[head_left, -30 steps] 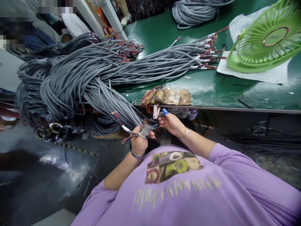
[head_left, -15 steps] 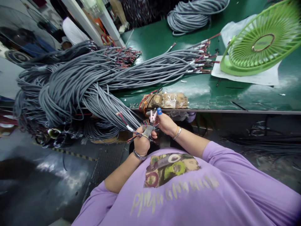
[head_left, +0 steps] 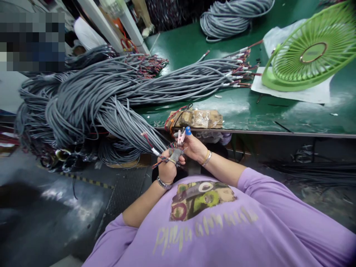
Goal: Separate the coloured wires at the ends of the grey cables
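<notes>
My left hand [head_left: 167, 171] is closed around the stripped end of a grey cable, whose thin coloured wires [head_left: 172, 145] fan out above the fingers. A dark grey piece [head_left: 175, 155] lies over its thumb area; I cannot tell whether it is a wrap or a part being held. Close by on the right, my right hand [head_left: 197, 149] pinches a pale pink clip [head_left: 181, 137], and a blue cover [head_left: 188, 130] sits on its thumb. A cable end with a white sleeve [head_left: 155, 151] and red wires rests just left of my left hand.
A large bundle of grey cables [head_left: 83, 89] drapes over the left of the green table [head_left: 178, 39]. A taped wooden block [head_left: 207, 118] with red and black wires lies at the front edge. A green fan [head_left: 313, 52] stands right; a cable coil [head_left: 225, 20] lies behind.
The view has shifted slightly. Both hands stay close together with nearly the same grip, and the clip remains in my right hand.
</notes>
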{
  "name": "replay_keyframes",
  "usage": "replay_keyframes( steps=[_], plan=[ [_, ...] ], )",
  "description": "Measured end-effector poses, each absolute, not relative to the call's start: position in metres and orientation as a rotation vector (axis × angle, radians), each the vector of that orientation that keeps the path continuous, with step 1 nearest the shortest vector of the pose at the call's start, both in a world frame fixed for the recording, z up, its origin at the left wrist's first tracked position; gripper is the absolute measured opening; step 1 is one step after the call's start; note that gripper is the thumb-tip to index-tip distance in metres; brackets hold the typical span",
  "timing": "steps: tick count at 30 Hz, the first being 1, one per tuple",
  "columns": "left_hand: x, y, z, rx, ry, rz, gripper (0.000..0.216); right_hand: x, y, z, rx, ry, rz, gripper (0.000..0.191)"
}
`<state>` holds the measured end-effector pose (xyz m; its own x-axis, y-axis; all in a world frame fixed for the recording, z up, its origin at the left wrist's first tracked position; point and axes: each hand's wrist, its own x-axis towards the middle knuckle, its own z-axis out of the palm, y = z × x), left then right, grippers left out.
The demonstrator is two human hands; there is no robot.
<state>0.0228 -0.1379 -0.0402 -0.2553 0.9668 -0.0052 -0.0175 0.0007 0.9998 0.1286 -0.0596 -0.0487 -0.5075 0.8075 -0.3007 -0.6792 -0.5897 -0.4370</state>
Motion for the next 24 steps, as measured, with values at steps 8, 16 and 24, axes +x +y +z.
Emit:
replay_keyframes(
  steps=[8,16,24],
  plan=[
    [0.017,-0.148,-0.037,1.094,1.431,1.423,0.031,0.145,-0.061,-0.051,-0.511,-0.444,2.253,0.058],
    [0.022,-0.144,-0.037,1.044,1.429,1.518,0.028,0.142,-0.065,-0.054,-0.622,-0.672,1.942,0.042],
    [0.024,-0.140,-0.041,1.089,1.437,1.495,0.028,0.134,-0.061,-0.060,-0.583,-0.598,2.040,0.054]
  ],
)
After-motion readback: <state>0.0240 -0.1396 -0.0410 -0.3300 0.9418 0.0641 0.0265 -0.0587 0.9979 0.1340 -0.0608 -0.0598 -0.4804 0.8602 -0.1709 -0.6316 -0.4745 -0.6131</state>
